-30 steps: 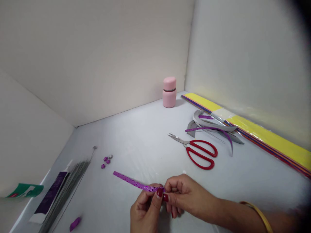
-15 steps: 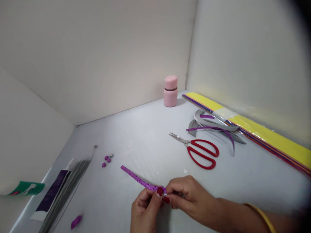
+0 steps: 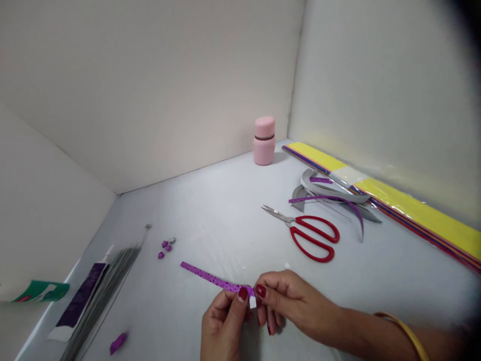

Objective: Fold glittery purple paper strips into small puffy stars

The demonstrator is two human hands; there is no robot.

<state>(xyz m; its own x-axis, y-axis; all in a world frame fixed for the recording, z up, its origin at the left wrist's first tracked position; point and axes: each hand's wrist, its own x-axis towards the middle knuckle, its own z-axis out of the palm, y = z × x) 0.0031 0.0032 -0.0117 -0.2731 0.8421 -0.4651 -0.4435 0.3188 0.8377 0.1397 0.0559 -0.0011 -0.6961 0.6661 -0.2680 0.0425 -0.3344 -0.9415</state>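
Observation:
A glittery purple strip [image 3: 210, 277] runs from the left into my fingers, its folded end showing a small white tip that points down. My left hand [image 3: 227, 318] pinches the strip near that end between thumb and fingers. Thumb and index finger of my right hand [image 3: 287, 298] are pressed together at the fold's right side. Red scissors [image 3: 313, 238] lie with blades slightly apart beyond my right hand. Several small purple folded stars [image 3: 165, 246] rest to the left of the strip.
A pink bottle [image 3: 264, 141] stands at the back corner. Grey and purple strips [image 3: 330, 193] lie beside long yellow-topped packs [image 3: 406, 200] on the right. Thin grey wires [image 3: 105, 296], a purple-white tube [image 3: 80, 301] and a crumpled purple piece [image 3: 118, 343] are at left.
The strip's free end has swung slightly left and down. Its white-tipped end is now exposed between my hands, and my right thumb has moved up to the fold.

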